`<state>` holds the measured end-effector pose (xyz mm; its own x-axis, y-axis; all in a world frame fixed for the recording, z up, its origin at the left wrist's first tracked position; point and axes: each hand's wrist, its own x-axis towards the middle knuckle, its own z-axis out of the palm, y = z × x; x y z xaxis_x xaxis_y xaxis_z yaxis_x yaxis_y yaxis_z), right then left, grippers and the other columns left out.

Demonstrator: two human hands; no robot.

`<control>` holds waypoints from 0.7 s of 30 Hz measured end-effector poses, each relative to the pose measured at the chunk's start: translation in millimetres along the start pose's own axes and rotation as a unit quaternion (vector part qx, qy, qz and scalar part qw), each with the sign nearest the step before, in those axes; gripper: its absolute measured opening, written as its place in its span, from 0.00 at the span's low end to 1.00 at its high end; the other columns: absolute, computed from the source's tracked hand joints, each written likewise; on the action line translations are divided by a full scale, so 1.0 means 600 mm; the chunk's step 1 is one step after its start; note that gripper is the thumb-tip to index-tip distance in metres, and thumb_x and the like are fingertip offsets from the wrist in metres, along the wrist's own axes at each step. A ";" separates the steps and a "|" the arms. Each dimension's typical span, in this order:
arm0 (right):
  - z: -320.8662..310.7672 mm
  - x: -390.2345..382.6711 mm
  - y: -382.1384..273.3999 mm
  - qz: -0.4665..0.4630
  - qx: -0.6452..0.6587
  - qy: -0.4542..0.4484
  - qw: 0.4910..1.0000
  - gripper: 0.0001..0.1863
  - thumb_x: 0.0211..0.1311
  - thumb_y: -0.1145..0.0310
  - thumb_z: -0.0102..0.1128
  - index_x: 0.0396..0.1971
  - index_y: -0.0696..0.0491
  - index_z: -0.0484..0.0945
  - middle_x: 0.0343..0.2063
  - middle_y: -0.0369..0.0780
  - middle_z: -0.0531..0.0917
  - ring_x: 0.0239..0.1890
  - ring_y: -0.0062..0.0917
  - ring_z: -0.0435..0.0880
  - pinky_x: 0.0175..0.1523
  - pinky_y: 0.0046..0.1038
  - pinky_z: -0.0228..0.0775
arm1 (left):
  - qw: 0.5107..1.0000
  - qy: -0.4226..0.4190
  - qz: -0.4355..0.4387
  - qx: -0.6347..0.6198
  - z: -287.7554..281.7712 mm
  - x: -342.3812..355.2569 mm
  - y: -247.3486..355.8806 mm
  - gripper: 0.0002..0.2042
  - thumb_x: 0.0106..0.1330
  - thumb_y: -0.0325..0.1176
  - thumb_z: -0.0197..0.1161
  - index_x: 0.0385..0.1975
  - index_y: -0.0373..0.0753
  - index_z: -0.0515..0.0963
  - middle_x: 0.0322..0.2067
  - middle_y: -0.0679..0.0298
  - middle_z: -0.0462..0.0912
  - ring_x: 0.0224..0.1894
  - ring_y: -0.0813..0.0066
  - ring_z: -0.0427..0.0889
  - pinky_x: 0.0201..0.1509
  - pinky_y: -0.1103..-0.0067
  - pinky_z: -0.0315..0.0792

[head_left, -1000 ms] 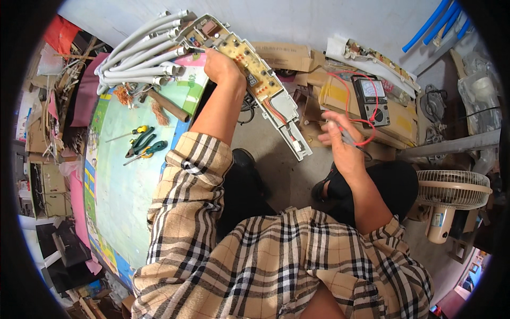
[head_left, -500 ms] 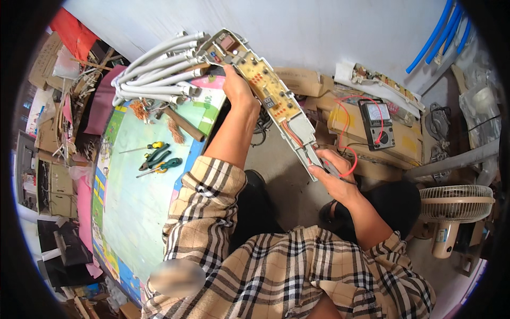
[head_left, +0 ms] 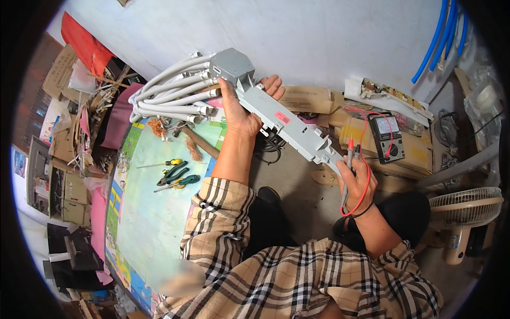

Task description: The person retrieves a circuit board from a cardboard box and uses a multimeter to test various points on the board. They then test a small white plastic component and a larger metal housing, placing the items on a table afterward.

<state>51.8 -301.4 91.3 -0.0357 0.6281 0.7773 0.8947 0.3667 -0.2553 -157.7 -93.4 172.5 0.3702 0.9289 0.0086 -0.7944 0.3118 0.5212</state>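
A long grey control board housing point(head_left: 268, 110) is held slantwise in front of me, with its plain plastic back facing up and a small red label on it. My left hand point(head_left: 241, 119) cradles it near the wider far end: the thumb lies along the near side, and fingertips show beyond the other edge. At the lower right end, my right hand point(head_left: 360, 183) pinches the housing and also holds a pair of multimeter probes point(head_left: 350, 144), one red and one black. The red lead loops from this hand. The circuit side is turned away and hidden.
An analog multimeter point(head_left: 394, 141) rests on cardboard boxes point(head_left: 356, 133) at right, beside another circuit board point(head_left: 396, 95). On the table point(head_left: 143, 223) at left are pliers point(head_left: 172, 173), screwdrivers point(head_left: 159, 164), a hammer point(head_left: 199, 141) and grey hoses point(head_left: 170, 98). A fan point(head_left: 466, 207) stands at right.
The housing has been turned over, from its circuit side to its grey back. My left hand's fingers now show past its far edge, and the probes now point upward in my right hand.
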 end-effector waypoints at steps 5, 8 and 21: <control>-0.001 0.003 -0.002 -0.041 0.009 0.019 0.999 0.23 0.35 0.84 0.67 0.38 0.53 0.79 0.35 0.43 0.77 0.38 0.38 0.83 0.41 0.35 0.77 | 0.999 -0.037 0.006 -0.011 -0.005 0.004 0.005 0.56 0.55 0.74 0.46 0.61 0.19 0.48 0.56 0.34 0.64 0.52 0.42 0.74 0.60 0.52 0.68; 0.000 0.000 -0.003 -0.046 0.023 0.021 0.998 0.24 0.34 0.85 0.67 0.38 0.53 0.78 0.35 0.43 0.76 0.38 0.38 0.82 0.41 0.35 0.77 | 0.996 -0.083 0.000 -0.038 -0.008 0.001 0.009 0.55 0.55 0.73 0.47 0.60 0.18 0.50 0.56 0.34 0.65 0.52 0.42 0.73 0.60 0.52 0.67; 0.006 -0.008 0.000 -0.054 0.059 -0.008 0.997 0.29 0.31 0.83 0.70 0.41 0.52 0.76 0.40 0.44 0.74 0.41 0.41 0.81 0.43 0.37 0.77 | 0.987 -0.159 -0.007 -0.026 -0.005 0.003 0.021 0.56 0.49 0.74 0.54 0.59 0.19 0.56 0.55 0.38 0.68 0.52 0.46 0.74 0.61 0.57 0.67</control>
<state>50.0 -301.8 85.5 -0.1380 0.5911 0.7947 0.8270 0.5103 -0.2359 -168.5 -87.2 176.4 0.5080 0.8169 0.2730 -0.8082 0.3425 0.4791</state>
